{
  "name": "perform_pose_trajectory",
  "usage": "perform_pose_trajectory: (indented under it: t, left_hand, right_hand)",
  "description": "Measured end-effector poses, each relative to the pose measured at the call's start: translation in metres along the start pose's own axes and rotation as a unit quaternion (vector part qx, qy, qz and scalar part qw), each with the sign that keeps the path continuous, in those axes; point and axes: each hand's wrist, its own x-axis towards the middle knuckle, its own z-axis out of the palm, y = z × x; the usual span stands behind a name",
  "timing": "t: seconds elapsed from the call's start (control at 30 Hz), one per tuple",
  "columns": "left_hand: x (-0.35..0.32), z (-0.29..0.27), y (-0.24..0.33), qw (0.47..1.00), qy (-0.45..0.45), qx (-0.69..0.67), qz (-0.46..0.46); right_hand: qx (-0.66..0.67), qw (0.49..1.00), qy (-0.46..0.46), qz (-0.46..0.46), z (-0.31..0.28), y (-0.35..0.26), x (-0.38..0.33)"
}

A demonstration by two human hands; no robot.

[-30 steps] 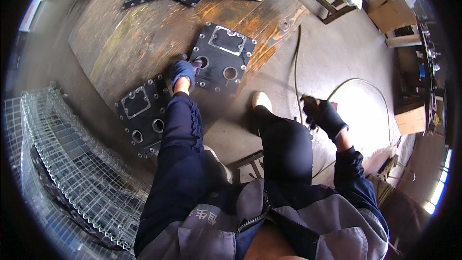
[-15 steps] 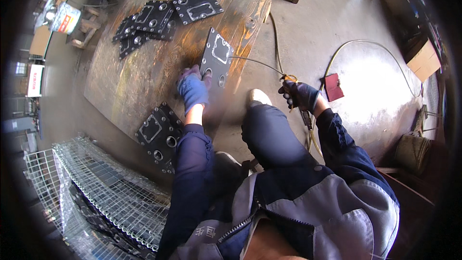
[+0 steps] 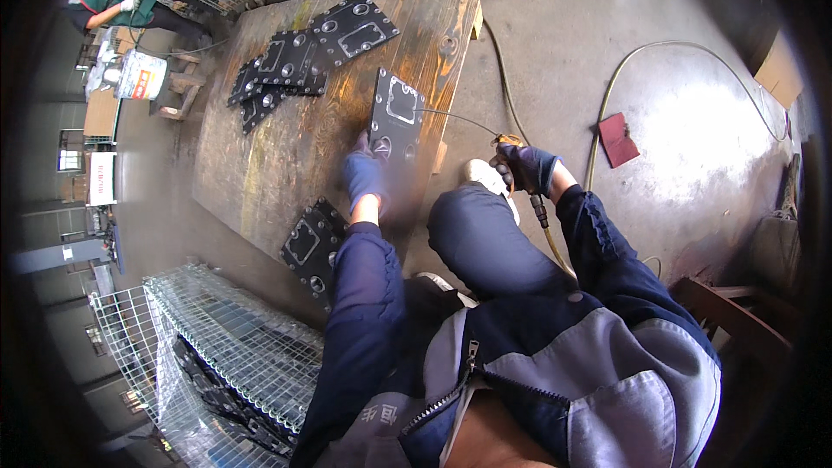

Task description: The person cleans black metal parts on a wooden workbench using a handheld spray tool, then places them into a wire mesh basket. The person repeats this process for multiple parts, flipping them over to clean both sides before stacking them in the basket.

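One plate [image 3: 395, 132] is held by the left grip [image 3: 367, 172], and with the air gun [image 3: 510, 140] clasped in the right grip [image 3: 532, 168] and pointed at it, work on it seems unfinished. Whether the pile [image 3: 286, 59] beyond the left grip or the lone plate [image 3: 307, 239] behind it is done cannot be told. Bare table [image 3: 232, 175] is offered left of that grip; to its right, past the table's edge, the floor [image 3: 555, 43] is crossed by a hose [image 3: 503, 78].

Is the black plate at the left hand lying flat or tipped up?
Tipped up, it seems: the plate looks much narrower than the piled plates beyond.
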Motion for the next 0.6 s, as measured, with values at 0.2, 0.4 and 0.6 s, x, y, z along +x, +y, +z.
perform_pose_trajectory:
  t: [0.2,0.4,0.6]
  left_hand:
    - [-0.019,-0.022,0.079,0.996,-0.036,0.079,-0.028]
    - [-0.015,-0.022,0.068,0.988,-0.040,0.137,-0.059]
    - [-0.008,-0.011,0.055,0.987,-0.053,0.142,-0.056]
  right_hand:
    - [-0.510,0.813,0.000,-0.280,-0.074,0.031,0.012]
    - [-0.344,0.916,0.025,-0.205,0.005,-0.017,-0.066]
    - [-0.509,0.821,0.030,-0.257,0.001,-0.032,-0.066]
